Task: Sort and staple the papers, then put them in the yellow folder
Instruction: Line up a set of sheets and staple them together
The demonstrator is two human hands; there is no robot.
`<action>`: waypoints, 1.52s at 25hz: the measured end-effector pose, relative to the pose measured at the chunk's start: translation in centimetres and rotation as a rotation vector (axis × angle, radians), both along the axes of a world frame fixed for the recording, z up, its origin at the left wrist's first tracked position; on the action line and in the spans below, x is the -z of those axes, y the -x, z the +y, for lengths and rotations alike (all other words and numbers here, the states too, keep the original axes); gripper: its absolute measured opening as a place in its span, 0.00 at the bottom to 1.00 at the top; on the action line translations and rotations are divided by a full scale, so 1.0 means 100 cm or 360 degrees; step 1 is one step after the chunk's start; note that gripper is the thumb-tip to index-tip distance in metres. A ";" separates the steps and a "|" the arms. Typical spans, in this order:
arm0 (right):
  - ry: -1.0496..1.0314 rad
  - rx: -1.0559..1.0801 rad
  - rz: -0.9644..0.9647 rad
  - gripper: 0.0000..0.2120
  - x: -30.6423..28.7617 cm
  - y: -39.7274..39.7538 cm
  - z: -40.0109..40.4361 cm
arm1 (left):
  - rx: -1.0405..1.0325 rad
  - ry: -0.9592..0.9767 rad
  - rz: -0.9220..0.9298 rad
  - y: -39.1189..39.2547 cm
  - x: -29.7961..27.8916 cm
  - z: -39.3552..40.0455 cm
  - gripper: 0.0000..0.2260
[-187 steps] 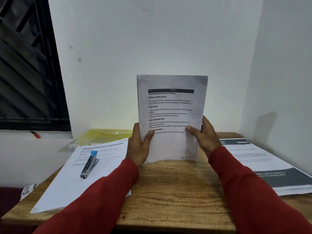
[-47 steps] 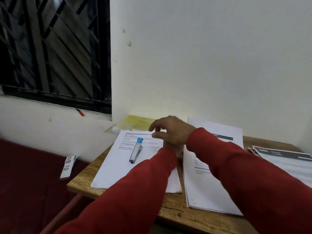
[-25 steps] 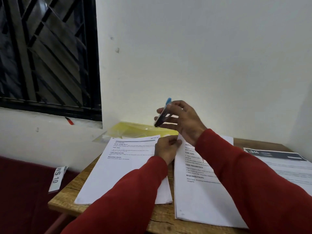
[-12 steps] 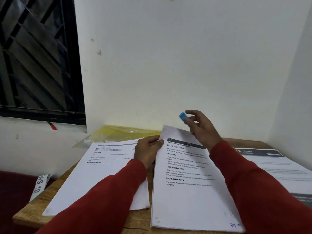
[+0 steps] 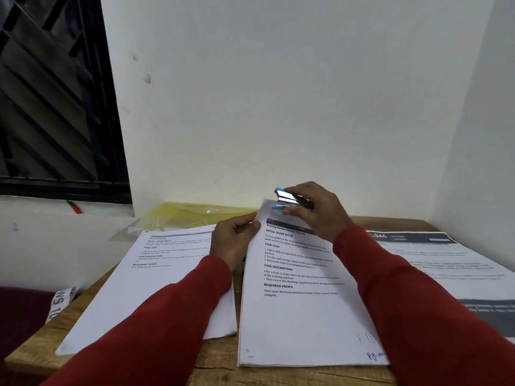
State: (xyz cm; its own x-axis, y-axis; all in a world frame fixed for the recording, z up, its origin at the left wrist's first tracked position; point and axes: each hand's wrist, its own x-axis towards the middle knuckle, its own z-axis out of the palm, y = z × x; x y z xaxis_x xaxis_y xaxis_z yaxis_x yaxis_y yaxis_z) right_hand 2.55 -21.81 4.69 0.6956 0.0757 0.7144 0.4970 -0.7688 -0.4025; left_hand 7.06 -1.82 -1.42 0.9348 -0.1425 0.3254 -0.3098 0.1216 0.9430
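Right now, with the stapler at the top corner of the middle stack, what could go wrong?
1. The stapler bites only the very tip of the middle stack, so the staple may miss lower sheets or tear out.
2. The left hand pinches only the edge near that corner; sheets may slip out of line as the right hand squeezes.

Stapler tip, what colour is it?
Blue on a silver stapler; seen in the head view.
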 end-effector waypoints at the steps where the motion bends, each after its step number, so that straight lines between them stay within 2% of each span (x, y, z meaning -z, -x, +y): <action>1: 0.0005 0.0004 -0.0007 0.20 0.000 0.000 0.001 | -0.0001 -0.0018 -0.0036 0.002 -0.001 0.000 0.11; 6: 0.0013 0.0034 -0.0058 0.18 -0.003 0.002 -0.002 | -0.0129 -0.0170 -0.0256 0.007 -0.004 0.000 0.10; 9: 0.0150 -0.0001 -0.0039 0.18 -0.008 0.004 -0.006 | -0.0213 -0.0269 -0.0311 0.006 -0.005 0.001 0.10; 14: 0.0388 0.0022 0.0102 0.19 -0.020 0.010 -0.014 | -0.0268 -0.0353 -0.0357 0.008 -0.006 0.001 0.09; 21: 0.0677 0.0139 0.0076 0.21 -0.021 0.010 -0.012 | -0.0248 -0.0352 -0.0318 0.010 -0.007 0.000 0.10; 28: 0.0601 0.0185 0.0016 0.20 -0.020 0.011 -0.011 | -0.0272 -0.0395 -0.0370 0.010 -0.006 -0.001 0.10; 38: 0.0592 0.0164 -0.0045 0.19 -0.027 0.015 -0.015 | -0.0342 -0.0527 -0.0711 0.012 -0.006 0.002 0.09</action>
